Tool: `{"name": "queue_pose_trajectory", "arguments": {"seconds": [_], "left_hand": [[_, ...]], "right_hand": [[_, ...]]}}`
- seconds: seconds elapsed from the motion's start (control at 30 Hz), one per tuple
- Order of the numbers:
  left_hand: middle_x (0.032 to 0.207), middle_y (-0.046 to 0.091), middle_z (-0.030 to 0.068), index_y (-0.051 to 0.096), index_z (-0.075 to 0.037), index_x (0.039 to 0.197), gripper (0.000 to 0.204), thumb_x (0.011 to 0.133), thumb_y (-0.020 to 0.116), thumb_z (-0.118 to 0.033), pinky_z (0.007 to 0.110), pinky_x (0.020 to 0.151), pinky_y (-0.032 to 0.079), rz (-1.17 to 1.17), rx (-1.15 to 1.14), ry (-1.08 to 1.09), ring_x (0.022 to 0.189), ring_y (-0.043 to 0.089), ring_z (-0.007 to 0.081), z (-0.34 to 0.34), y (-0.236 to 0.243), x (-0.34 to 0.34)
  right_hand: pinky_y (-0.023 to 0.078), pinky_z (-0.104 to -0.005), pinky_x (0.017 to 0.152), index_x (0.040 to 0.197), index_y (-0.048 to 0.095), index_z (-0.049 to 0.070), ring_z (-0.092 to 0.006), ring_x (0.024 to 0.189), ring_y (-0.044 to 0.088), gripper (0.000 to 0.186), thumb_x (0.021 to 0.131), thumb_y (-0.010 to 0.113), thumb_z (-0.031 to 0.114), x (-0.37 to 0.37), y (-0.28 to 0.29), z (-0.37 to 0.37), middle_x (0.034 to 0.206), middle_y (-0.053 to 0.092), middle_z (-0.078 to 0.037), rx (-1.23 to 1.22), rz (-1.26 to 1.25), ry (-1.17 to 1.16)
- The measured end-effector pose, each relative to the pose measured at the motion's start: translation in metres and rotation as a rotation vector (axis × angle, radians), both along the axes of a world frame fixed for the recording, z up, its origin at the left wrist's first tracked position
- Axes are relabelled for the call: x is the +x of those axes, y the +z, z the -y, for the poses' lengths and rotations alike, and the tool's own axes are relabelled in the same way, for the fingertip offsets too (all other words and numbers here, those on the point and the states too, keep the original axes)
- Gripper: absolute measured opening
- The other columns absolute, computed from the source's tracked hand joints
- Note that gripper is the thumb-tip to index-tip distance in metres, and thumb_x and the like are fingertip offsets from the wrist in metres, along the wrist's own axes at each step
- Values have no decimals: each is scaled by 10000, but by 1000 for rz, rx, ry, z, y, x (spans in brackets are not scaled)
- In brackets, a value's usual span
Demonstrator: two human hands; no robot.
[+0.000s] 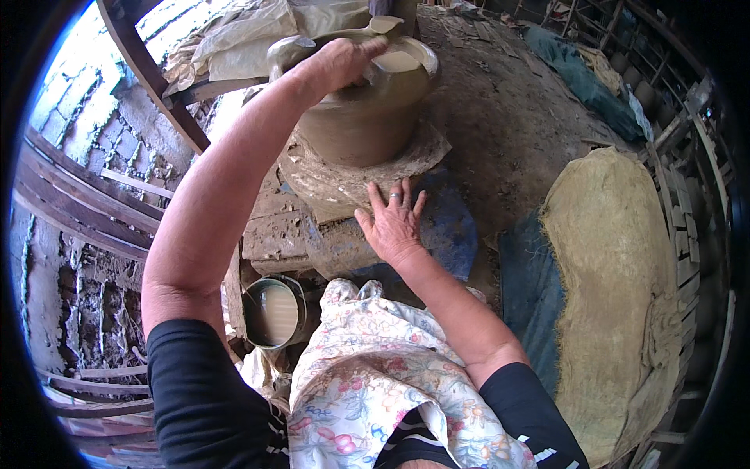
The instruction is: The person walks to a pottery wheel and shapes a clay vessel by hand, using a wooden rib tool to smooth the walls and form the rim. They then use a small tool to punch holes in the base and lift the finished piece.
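Note:
A wide, wet grey-brown clay pot (pixel 361 131) stands at the top centre, with pale, uneven projections around its rim. It rests on a clay-smeared round base (pixel 328 178). My left hand (pixel 344 64) reaches over the near rim and is closed on it, the forefinger pointing right across the opening; its other fingertips are partly hidden. My right hand (pixel 393 223), with a ring on one finger, is spread open against the near edge of the base, holding nothing.
A bucket of cloudy water (pixel 275 313) stands left of my floral-cloth-covered lap (pixel 375 352). Blue sheeting (pixel 445 223) lies beneath the base. At right are tan sacking (pixel 609 297) and dark cloth (pixel 531 289). A wooden post (pixel 148 74) and slats (pixel 86 195) border the left.

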State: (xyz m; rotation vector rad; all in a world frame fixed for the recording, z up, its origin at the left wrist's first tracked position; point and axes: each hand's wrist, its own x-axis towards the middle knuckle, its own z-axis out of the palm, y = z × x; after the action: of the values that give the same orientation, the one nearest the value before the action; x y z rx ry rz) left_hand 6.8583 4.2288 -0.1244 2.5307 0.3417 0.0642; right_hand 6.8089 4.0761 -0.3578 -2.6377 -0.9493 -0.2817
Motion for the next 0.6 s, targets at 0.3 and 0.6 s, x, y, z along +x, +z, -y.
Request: {"name": "queue_pose_trajectory", "arguments": {"seconds": [0.3,0.6], "left_hand": [[1052,637,91,695,-142,957,536,866,402,-582,519,963,352,378,849,-381,1043,570,288,16,-11,6],[1026,660,104,681,-91,1002,403,842,485,-404,521,944,341,-60,813,-169,1001,612,263,70,-24,18]], "right_hand": [[483,-420,812,1015,617,9,-352,932,590,313,807,584,241,62,12,38,1035,599,-177,509,34,32],[127,-613,1061,1377,378,134,-322,1347,245,665,839,469,513,121,-7,41,1447,295,-163,7,21,-143]]}}
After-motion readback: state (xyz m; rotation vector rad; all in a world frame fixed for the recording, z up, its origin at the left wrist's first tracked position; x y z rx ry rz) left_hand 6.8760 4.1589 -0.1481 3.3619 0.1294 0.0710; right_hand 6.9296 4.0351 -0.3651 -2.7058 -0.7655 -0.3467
